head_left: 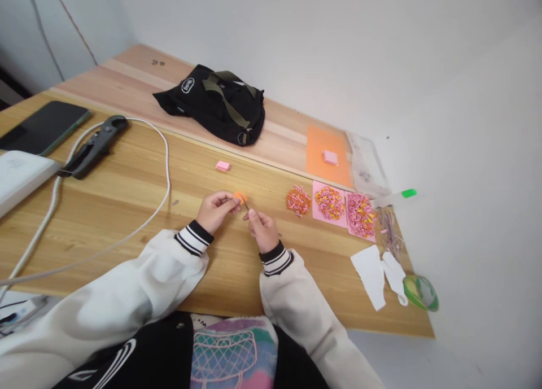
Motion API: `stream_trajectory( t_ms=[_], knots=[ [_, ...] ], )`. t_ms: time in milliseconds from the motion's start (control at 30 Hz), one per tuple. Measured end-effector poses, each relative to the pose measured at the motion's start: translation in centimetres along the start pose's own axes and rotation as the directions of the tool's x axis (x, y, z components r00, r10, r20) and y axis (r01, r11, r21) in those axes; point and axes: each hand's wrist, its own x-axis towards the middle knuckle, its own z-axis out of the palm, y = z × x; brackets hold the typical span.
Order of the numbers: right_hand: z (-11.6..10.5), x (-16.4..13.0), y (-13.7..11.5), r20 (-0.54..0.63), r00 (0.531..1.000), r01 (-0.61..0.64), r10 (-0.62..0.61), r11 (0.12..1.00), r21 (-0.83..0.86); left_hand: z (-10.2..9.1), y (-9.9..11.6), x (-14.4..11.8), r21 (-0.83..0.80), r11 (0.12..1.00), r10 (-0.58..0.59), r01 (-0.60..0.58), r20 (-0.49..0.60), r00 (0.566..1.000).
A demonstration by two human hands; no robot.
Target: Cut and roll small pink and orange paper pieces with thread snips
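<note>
My left hand (218,209) pinches a small orange piece (240,197), perhaps paper, over the middle of the wooden table (228,276). Close on its right, my right hand (262,230) is closed on a thin dark tool (246,205), whose tip meets the orange piece; its exact kind is too small to tell. Just beyond the hands lies a small pink block (222,166). To the right sit a loose pile of orange and pink bits (298,201), a second pile (329,202) on a pink sheet, and a third, mostly pink pile (361,214).
A black bag (220,106) lies at the back, with an orange sheet (315,143) bearing a pink pad (330,157) farther right. White paper pieces (369,276) and a green tape roll (420,293) are near the right edge. Left are a phone (44,126), power bank (21,180), black tool (95,147) and white cable (167,169).
</note>
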Motion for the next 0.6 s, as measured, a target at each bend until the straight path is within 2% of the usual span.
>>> stream_trajectory(
  t_ms=[600],
  knots=[
    [-0.19,0.10,0.19,0.002,1.000,0.010,-0.010,1.000,-0.018,-0.28,-0.53,0.18,-0.003,1.000,-0.002,0.002,0.031,1.000]
  ],
)
